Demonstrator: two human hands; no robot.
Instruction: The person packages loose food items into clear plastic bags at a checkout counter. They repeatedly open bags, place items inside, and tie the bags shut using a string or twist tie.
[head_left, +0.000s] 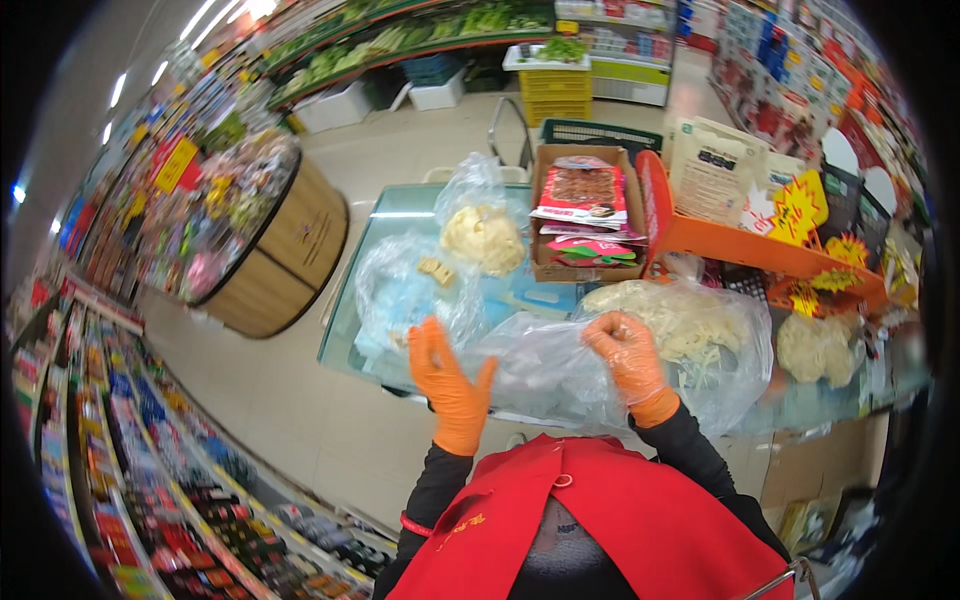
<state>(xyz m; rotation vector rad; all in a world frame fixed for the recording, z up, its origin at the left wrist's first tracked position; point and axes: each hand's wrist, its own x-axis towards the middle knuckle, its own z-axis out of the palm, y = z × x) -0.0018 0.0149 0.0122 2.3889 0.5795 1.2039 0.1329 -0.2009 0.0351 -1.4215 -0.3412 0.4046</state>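
Observation:
Both of my hands wear orange gloves. My left hand [448,385] is raised at the table's near edge with its fingers stretched out, close to the left part of a clear plastic bag [535,365]. On the right, my right hand [628,362] pinches the edge of that bag, which hangs limp between the hands. Beside my right hand spreads a large clear bag of pale shredded food [690,325]. Beyond my left hand lies a crumpled clear bag [400,290] with a small tan piece [435,270] on it. A bag of pale yellow food [483,238] sits farther back.
The glass-topped table [400,205] holds a cardboard box of red packets [585,205], an orange display box [735,245] with pouches, and another pale bagged bundle [815,348] at right. A round wooden display bin [275,245] stands at left; packed shelves [150,470] line the lower left.

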